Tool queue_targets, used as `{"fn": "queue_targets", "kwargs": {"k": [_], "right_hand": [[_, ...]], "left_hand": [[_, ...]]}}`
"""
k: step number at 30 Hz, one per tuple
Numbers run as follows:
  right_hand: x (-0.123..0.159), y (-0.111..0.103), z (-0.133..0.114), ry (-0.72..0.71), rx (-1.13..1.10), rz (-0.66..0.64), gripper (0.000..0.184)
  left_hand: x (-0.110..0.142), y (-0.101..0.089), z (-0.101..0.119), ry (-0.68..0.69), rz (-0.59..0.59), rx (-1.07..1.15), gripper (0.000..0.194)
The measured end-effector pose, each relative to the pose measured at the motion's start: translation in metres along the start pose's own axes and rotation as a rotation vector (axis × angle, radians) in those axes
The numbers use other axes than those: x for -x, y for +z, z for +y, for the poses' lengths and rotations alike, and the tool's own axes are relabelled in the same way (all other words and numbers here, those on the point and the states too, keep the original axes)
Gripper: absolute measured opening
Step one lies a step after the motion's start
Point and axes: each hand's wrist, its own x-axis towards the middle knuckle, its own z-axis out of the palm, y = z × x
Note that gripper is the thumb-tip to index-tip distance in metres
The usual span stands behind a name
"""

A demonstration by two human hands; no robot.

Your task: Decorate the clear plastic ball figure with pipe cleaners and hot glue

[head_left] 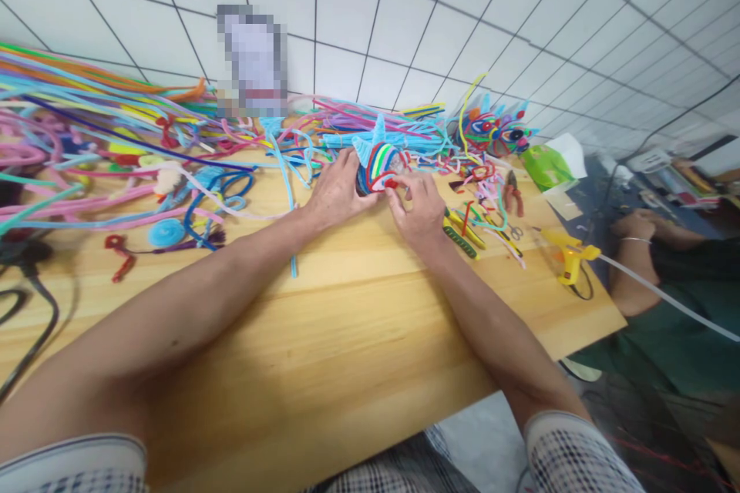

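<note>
the left arm point(231, 300) stretches forward and slants in to the right, bare; the right arm point(482, 304) slants in to the left, bare too; the left hand point(338, 192) cups in a grip, thumb pointing toward the right hand point(419, 209); that one curls inward, thumb and fingers drawn close; both hands are near each other.

no readable text, no legible labels

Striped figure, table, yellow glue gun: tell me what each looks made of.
Figure: probably fuzzy chenille stems, matte; its bands look like soft-edged strands laid side by side.
Table: wood or wood-look laminate, with a slight sheen; long pale grain streaks run across it.
Glue gun: likely moulded plastic, smooth-looking; its yellow is even, without visible grain or fuzz.
</note>
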Motion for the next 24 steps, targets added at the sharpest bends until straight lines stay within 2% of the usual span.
{"fn": "queue_targets", "kwargs": {"k": [6,10,20,24], "right_hand": [[-0.0001,0.0044,0.0043,0.007,-0.040,-0.018,0.017],[-0.0015,0.0048,0.0043,-0.020,-0.062,0.015,0.017],[-0.0025,0.0041,0.0030,0.008,-0.085,-0.008,0.017],[-0.0050,-0.0031,0.0022,0.087,-0.112,-0.011,0.018]], "left_hand": [[-0.0004,-0.0032,0.0025,-0.006,-0.019,-0.020,0.063],[-0.0005,-0.0021,0.0012,0.012,-0.004,-0.026,0.062],[-0.0003,-0.0003,-0.0007,0.018,0.017,-0.014,0.060],[0.0006,-0.0002,-0.0021,0.009,0.017,0.009,0.061]]}}
